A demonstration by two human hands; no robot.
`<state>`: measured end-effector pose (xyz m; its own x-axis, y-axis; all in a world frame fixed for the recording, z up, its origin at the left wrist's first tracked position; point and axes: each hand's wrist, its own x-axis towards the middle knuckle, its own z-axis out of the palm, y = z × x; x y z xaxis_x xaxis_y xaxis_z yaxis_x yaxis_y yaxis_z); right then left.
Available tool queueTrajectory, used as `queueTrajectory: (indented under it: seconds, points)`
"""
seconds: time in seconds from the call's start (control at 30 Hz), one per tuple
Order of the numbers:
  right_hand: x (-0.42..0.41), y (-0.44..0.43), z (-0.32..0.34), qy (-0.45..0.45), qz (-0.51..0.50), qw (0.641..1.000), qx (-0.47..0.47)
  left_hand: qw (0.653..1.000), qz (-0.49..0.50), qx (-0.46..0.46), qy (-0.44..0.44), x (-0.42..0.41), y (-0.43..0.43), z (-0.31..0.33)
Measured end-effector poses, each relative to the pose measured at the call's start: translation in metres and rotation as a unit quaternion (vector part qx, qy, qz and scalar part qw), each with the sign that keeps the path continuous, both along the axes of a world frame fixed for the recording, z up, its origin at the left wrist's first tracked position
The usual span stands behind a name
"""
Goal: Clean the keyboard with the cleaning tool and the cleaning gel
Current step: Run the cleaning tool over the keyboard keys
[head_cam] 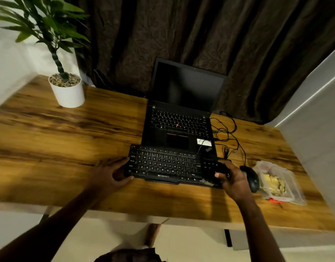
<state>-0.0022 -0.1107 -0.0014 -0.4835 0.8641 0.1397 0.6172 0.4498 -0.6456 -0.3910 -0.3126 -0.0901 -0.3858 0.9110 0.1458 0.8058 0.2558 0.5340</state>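
A black keyboard [166, 164] lies on the wooden desk [68, 140], just in front of an open laptop [179, 118]. My left hand [109, 173] grips the keyboard's left end, thumb under the front edge. My right hand [232, 178] grips its right end, fingers curled over the number pad. At the right, a clear plastic packet [278, 182] holds a yellowish lump that looks like the cleaning gel, with something orange-red [274, 201] at its near edge. No separate cleaning tool is plain to see.
A black mouse [251, 178] sits just right of my right hand, its cable [229, 137] tangled beside the laptop. A potted plant [66, 89] stands at the far left. A dark curtain hangs behind; a white wall is at the right.
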Motion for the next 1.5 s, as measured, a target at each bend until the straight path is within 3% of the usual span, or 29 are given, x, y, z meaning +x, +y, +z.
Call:
queueTrajectory:
  seconds: [0.3,0.53,0.87,1.1,1.37,1.5]
  points:
    - [-0.025,-0.008,-0.002,0.050,0.015,0.998,-0.024,1.000,-0.010,0.002,-0.004,-0.003,0.001,-0.004]
    - [0.035,0.011,0.004,-0.002,-0.016,0.999,0.038,1.000,-0.005,0.010,-0.009,0.001,0.001,-0.001]
    - [0.006,0.002,0.003,0.023,0.007,1.000,0.018,1.000,-0.006,0.019,-0.006,0.001,0.002,-0.001]
    - [0.046,0.015,-0.004,-0.013,-0.040,0.999,0.015,1.000,-0.001,0.002,-0.020,0.001,0.001,-0.002]
    - [0.000,0.002,-0.002,0.031,0.001,0.999,0.010,1.000,-0.007,0.014,0.004,0.001,0.001,0.000]
    - [0.013,0.010,-0.003,0.046,-0.053,0.996,0.046,1.000,-0.004,0.017,-0.004,0.004,-0.001,0.004]
